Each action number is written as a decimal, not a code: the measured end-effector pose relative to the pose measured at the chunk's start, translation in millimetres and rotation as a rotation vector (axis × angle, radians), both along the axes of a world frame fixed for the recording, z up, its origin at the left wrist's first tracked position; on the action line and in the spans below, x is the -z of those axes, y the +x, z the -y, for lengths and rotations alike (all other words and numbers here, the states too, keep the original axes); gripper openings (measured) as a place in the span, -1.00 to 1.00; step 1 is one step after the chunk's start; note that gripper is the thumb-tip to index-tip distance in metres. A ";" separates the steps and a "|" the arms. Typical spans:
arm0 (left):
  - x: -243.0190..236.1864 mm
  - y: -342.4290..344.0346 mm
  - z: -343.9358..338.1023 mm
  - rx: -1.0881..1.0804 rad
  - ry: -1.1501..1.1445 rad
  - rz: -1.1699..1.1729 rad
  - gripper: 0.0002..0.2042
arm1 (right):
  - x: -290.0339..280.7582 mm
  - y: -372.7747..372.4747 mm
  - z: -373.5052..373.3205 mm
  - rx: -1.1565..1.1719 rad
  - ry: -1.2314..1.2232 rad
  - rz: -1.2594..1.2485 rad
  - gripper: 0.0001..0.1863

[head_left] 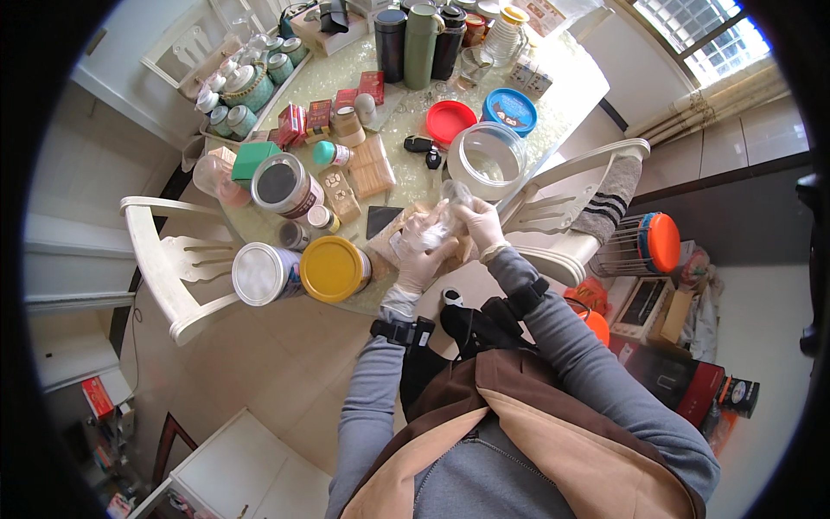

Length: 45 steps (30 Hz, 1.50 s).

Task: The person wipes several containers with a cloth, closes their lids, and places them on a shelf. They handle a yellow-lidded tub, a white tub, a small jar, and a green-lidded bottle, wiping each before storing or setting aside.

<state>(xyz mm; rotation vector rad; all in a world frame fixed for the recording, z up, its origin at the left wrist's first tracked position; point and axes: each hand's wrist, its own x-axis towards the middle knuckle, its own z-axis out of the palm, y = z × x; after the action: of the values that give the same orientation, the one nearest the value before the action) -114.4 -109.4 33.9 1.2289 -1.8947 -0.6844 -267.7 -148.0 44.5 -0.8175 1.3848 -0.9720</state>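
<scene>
Both of my hands wear thin white gloves and meet at the near edge of the table. My left hand (419, 258) is closed around the gathered part of a transparent plastic bag (445, 227). Higher up, the fingers of my right hand (481, 223) pinch the bag's crumpled top. Pale tan contents (387, 249) show through the plastic beside my left hand; what they are I cannot tell. Just beyond my right hand stands a wide transparent jar (487, 162) without a lid. A red round lid (450, 122) lies behind it, near a blue-lidded tub (509, 112).
Left of my hands stand a yellow-lidded can (335, 268), a white-lidded can (265, 273) and a dark-topped canister (285, 185). A black flat square (383, 221) lies nearby. Tall flasks (422, 48) stand at the back. White chairs flank the table (415, 173), one on the left (186, 259), another on the right (575, 208).
</scene>
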 end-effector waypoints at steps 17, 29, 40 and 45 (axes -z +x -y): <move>37.9 12.6 -2.6 -0.089 0.841 -1.313 -0.56 | -47.7 -32.6 9.4 -0.595 -0.297 0.407 -0.31; -10.2 -3.4 1.9 -0.069 0.531 -1.143 -0.53 | -22.8 -43.2 -1.1 -0.238 0.459 0.254 -0.65; -35.7 -3.2 -3.7 -0.142 0.161 -0.049 -0.82 | -42.3 -33.7 -5.4 -0.236 0.707 0.856 -0.59; -9.1 -16.9 8.4 -0.118 0.054 -0.173 -0.77 | -60.9 -34.3 -7.1 -0.128 0.247 0.251 -0.78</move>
<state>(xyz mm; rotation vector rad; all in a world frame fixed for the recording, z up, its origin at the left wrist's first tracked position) -131.3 -117.8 43.0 1.2626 -1.6583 -0.7570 -302.0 -140.9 105.4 -0.5699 1.1915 -0.7584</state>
